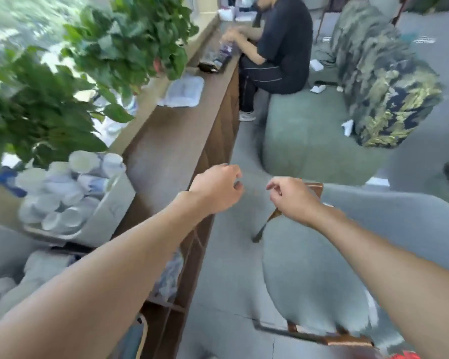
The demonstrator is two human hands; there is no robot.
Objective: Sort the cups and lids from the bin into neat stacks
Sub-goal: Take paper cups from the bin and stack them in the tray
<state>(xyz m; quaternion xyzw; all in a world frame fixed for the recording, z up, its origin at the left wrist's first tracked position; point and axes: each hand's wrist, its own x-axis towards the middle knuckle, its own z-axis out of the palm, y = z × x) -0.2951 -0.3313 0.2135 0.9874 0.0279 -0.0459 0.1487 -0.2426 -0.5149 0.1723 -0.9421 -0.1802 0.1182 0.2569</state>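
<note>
A white bin (106, 216) stands on the brown counter (176, 141) at the left, heaped with several white cups (62, 187) and lids. My left hand (218, 187) hovers past the counter's front edge, right of the bin, fingers loosely curled with nothing in them. My right hand (288, 198) hangs beside it over the floor and a grey chair (347, 255), fingers also curled and empty. The two hands are a short gap apart. The whole view is motion-blurred.
Leafy green plants (62, 81) crowd the counter's back. A clear plastic container (184, 92) lies farther along it. A seated person in dark clothes (278, 47) works at the far end. A grey sofa (309, 130) with a camouflage-patterned cover stands at the right.
</note>
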